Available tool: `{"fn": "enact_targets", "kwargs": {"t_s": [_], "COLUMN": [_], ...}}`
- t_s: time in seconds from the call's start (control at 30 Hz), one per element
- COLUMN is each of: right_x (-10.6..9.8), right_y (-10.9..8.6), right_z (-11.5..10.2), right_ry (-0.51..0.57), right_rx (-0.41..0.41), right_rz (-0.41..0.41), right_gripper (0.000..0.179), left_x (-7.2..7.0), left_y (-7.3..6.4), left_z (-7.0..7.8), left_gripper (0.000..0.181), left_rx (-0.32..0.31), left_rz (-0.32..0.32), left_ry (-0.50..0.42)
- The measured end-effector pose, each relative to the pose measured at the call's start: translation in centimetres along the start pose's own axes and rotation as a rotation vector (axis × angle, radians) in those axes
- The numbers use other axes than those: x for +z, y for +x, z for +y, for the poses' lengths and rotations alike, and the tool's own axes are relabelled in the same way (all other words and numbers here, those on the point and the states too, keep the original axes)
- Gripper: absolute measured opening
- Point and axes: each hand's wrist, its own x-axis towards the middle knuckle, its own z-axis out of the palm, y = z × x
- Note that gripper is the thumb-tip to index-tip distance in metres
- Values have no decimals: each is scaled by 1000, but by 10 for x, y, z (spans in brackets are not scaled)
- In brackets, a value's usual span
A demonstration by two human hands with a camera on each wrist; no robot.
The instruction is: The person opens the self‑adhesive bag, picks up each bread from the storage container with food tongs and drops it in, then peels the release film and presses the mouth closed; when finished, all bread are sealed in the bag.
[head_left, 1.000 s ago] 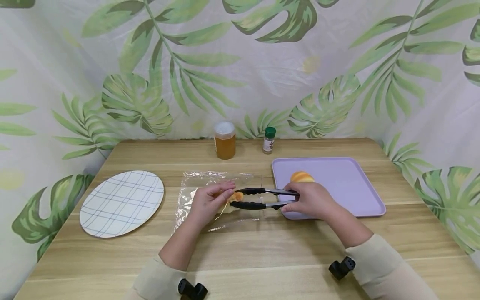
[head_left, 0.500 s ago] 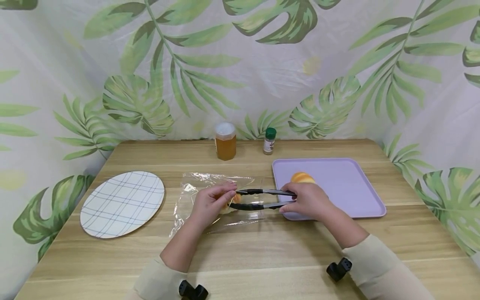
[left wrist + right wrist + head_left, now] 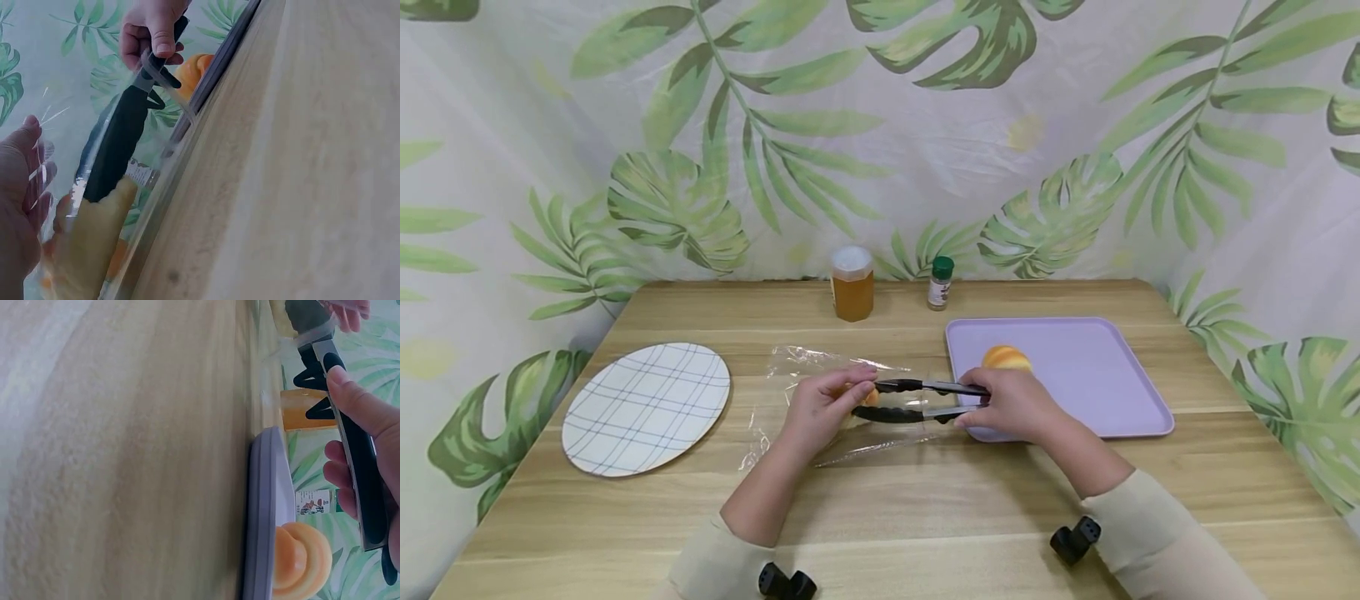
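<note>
My left hand (image 3: 823, 408) pinches the edge of a clear plastic bag (image 3: 801, 361) at the middle of the table. A pale brown piece of bread (image 3: 94, 244) is inside the bag, mostly hidden by the left hand in the head view. From the right, my right hand (image 3: 1015, 404) grips metal tongs (image 3: 898, 414) with black ends. Those ends reach into the bag and meet the bread in the left wrist view; whether they still clamp it I cannot tell. Behind the right hand, a round orange-yellow bun (image 3: 1007, 358) sits on the lilac tray (image 3: 1097, 375).
At the left lies a white oval plate (image 3: 647, 408) with a blue check pattern. A honey-coloured jar (image 3: 852, 287) with a white lid and a small green-capped spice bottle (image 3: 939, 285) stand at the back. A leaf-print cloth (image 3: 925, 150) hangs behind the table (image 3: 925, 525).
My right hand and the tongs have shifted slightly left, further into the bag. Less of the bread shows between the tongs in the head view. My left hand has barely moved.
</note>
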Motion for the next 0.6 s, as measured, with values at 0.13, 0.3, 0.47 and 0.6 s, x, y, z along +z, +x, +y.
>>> {"fn": "enact_targets", "kwargs": {"t_s": [0.13, 0.3, 0.47, 0.6], "right_x": [3, 5, 8, 10], "right_y": [1, 3, 4, 6], "right_z": [-2, -7, -9, -10], "right_ry": [-14, -26, -47, -58], "right_rx": [-4, -19, -52, -61], "right_rz": [-14, 4, 48, 61], "right_gripper": [56, 58, 55, 55], "left_x": [2, 4, 5, 5], "left_y": [-1, -1, -1, -1], "left_z": [3, 3, 1, 2], "left_gripper": [15, 14, 13, 13], "left_rx": [5, 25, 28, 27], "left_rz": [-19, -1, 4, -1], "left_ry": [-7, 9, 10, 13]}}
